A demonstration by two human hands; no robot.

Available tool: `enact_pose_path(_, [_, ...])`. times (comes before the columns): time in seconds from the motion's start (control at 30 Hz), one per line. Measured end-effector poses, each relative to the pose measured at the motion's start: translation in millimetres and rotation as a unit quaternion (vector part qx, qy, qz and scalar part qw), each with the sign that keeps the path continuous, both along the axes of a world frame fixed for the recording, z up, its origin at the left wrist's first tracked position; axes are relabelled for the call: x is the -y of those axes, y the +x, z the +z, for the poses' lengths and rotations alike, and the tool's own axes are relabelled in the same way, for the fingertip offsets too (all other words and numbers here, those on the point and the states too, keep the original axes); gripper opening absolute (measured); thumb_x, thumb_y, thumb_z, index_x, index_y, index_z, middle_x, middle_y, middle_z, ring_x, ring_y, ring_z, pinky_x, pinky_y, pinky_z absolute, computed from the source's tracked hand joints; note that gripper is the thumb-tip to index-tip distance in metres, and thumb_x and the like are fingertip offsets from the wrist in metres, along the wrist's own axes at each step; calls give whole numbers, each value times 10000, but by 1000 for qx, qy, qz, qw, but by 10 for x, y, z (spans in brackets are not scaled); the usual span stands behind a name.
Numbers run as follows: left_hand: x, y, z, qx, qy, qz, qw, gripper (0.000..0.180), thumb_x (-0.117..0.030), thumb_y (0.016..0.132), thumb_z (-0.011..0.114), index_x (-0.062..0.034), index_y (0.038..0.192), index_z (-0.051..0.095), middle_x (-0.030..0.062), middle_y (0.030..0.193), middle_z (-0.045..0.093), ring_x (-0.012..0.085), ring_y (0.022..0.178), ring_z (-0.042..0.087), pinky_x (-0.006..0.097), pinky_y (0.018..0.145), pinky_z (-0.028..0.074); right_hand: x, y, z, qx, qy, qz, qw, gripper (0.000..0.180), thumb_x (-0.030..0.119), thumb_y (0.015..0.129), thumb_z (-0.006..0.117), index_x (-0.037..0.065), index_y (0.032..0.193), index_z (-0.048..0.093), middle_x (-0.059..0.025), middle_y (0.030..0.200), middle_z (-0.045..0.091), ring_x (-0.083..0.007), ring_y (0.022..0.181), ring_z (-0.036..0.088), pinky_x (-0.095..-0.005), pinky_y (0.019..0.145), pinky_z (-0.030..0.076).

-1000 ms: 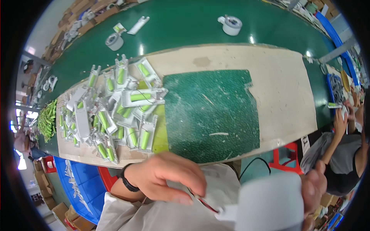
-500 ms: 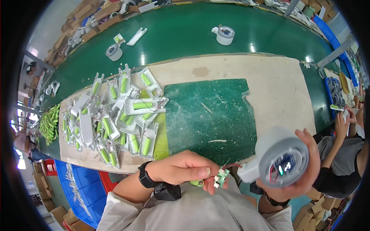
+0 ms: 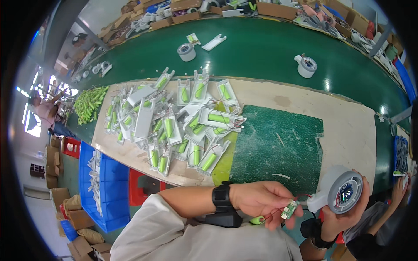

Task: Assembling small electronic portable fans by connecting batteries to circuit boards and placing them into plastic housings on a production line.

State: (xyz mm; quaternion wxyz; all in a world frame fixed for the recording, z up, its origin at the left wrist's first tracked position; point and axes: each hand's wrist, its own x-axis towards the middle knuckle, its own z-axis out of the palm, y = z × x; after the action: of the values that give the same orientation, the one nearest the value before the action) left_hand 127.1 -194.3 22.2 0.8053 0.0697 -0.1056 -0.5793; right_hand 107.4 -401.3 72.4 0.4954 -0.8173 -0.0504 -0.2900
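Observation:
My right hand [image 3: 350, 221] grips a round white-and-grey device housing [image 3: 325, 186] by its side, with its open face toward me. Inside the ring, a dark blue board with small lit segments shows. In my left hand [image 3: 266, 201], a small green circuit board [image 3: 288, 210] is pinched between thumb and fingers. Thin red and dark wires run from this board to the housing's short neck. A lime-green battery cell [image 3: 257, 220] hangs on wires beneath the left hand. Both hands are at the near edge of the table, close to the green mat [image 3: 278, 143].
A heap of white plastic casings with green cells [image 3: 170, 126] lies left of the mat, with a pile of green cells [image 3: 90, 104] beyond. Two similar housings [image 3: 186, 52] [image 3: 307, 67] stand on the green belt. A blue bin [image 3: 115, 191] stands lower left. A co-worker's arms [image 3: 394, 204] show at right.
My view has swung left, so the table's contents appear farther right. The housing in my right hand is lower and farther from me. Both hands keep their hold.

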Motion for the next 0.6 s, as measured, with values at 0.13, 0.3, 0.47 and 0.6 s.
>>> enact_pose_path(0.13, [27,-18,-86,3,14,36,999,371,-240,868,550,58,1086,515,165,909,605,178,610,606,227,504,470,-17,-1,-27,-8,21,-5,1000,944,402,527,821,-86,1204,378,-186,1153,466,-275,1013,510,-371,855,434])
enact_pose_path(0.3, [-68,62,-81,31,69,81,994,362,-263,866,553,49,1047,526,150,903,601,163,635,597,212,534,468,39,6,-96,-11,34,37,999,913,294,521,840,-90,1207,375,-190,1162,467,-272,1011,513,-363,852,437])
enact_pose_path(0.47, [-177,39,-37,46,128,173,976,279,-212,888,520,36,1016,527,124,904,601,150,704,613,258,635,517,-30,174,-125,-6,0,111,994,752,205,531,835,-71,1127,469,-191,1068,522,-280,949,537,-350,809,437])
enact_pose_path(0.6, [-196,64,-59,72,136,188,970,294,-217,899,491,54,1013,506,156,907,589,206,742,623,280,642,528,-27,228,-156,6,-33,96,995,717,186,524,831,-35,1116,494,-160,1023,552,-302,908,534,-371,781,429])
